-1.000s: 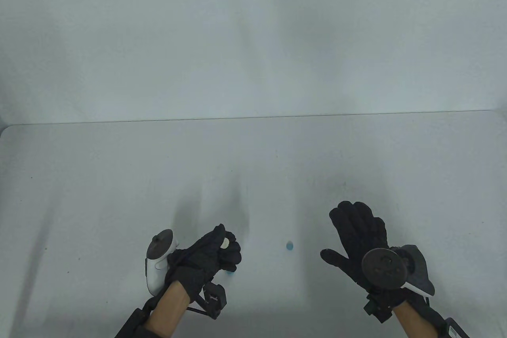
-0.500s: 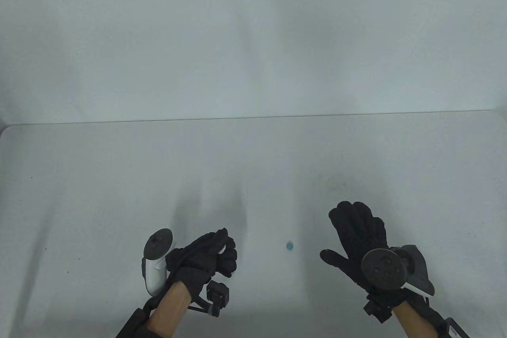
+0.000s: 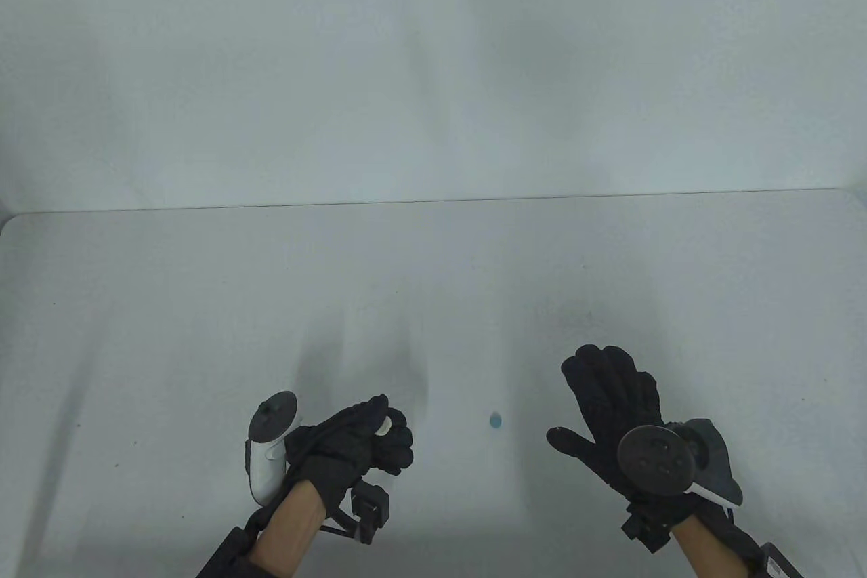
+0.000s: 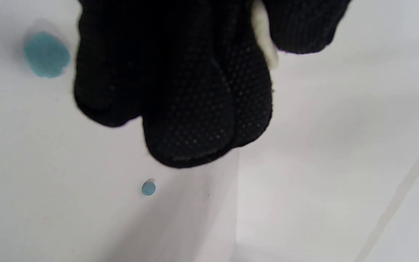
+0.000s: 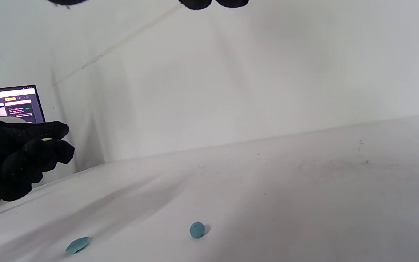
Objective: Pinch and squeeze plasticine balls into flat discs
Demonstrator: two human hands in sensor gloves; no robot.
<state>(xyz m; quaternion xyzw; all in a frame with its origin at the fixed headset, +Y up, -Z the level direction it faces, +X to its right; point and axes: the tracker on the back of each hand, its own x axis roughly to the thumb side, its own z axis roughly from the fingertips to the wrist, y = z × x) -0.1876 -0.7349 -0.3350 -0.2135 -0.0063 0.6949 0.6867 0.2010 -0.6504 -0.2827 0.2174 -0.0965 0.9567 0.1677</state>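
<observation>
White table [image 3: 203, 307] — left hand [image 3: 355, 444] pinching, raised.

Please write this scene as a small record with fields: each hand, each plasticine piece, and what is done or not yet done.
left hand: raised above the table, fingers curled, pinching a white plasticine piece between thumb and fingers
right hand: open, fingers straight, holds nothing
blue ball: still round, on the table between the hands, untouched
blue disc: already flat, on the table below the left hand
laptop screen: lit, behind the left hand
state: one disc done, one ball left
</observation>
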